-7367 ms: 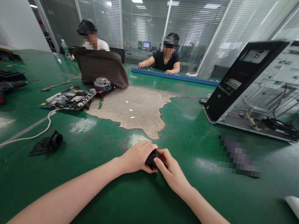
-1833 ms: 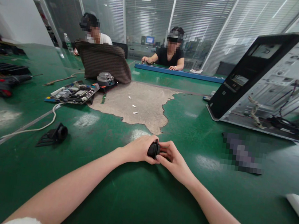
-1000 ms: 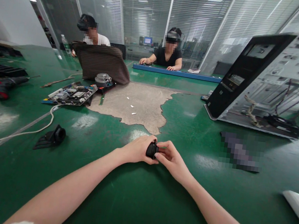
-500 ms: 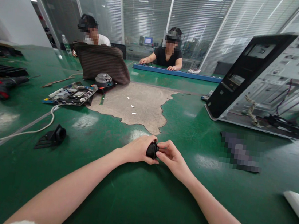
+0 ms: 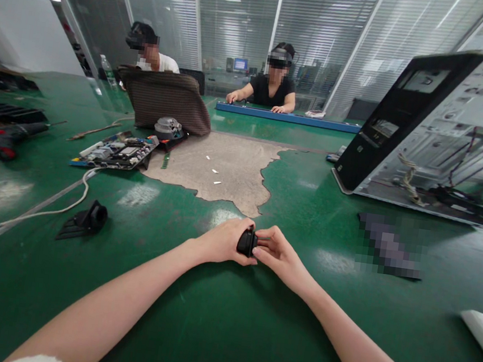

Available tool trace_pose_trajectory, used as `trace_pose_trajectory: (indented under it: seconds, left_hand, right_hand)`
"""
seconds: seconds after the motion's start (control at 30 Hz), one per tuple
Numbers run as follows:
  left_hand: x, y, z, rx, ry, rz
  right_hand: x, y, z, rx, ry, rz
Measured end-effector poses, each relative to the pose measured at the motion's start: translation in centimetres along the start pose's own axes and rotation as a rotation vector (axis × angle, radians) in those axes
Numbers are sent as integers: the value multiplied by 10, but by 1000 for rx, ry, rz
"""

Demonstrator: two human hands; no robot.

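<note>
My left hand (image 5: 225, 239) is closed round a small black part (image 5: 245, 242), rounded in outline, whose kind I cannot make out. The fingers and thumb of my right hand (image 5: 278, 256) pinch a thin rim on the right side of this part. Both hands are close together above the green tabletop (image 5: 243, 335). To their left lies another black plastic piece (image 5: 96, 218) with a round end and a flat base.
A circuit board (image 5: 127, 150), a white cable (image 5: 85, 184) and a power drill (image 5: 4, 141) lie to the left. An open computer case (image 5: 385, 123) stands at the right. Two people (image 5: 275, 90) sit across the table behind a brown fabric-covered thing (image 5: 163, 99) and a blue bar (image 5: 285, 117).
The hands and the black part have hardly moved. Only a very slight shift of the whole view shows.
</note>
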State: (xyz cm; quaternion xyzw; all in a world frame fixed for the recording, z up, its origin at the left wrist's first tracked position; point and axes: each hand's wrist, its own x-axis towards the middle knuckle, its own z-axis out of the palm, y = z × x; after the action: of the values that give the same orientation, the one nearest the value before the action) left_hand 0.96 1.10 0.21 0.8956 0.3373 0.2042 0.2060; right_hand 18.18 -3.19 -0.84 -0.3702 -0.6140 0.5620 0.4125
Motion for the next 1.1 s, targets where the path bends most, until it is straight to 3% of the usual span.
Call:
trace_pose_trajectory:
  seconds: [0.23, 0.43, 0.73, 0.97, 1.1]
  left_hand:
    - [1, 0, 0, -4, 0, 3]
    - [0, -1, 0, -8, -5, 3]
    - [1, -2, 2, -6, 1, 11]
    - [1, -2, 2, 5, 5, 13]
    - [1, -1, 1, -6, 0, 8]
  right_hand:
    - [3, -1, 2, -75, 73, 13]
    - [1, -3, -1, -26, -19, 5]
    - [4, 0, 1, -80, 57, 3]
    - [3, -3, -2, -22, -33, 16]
    - [2, -4, -1, -12, -6, 14]
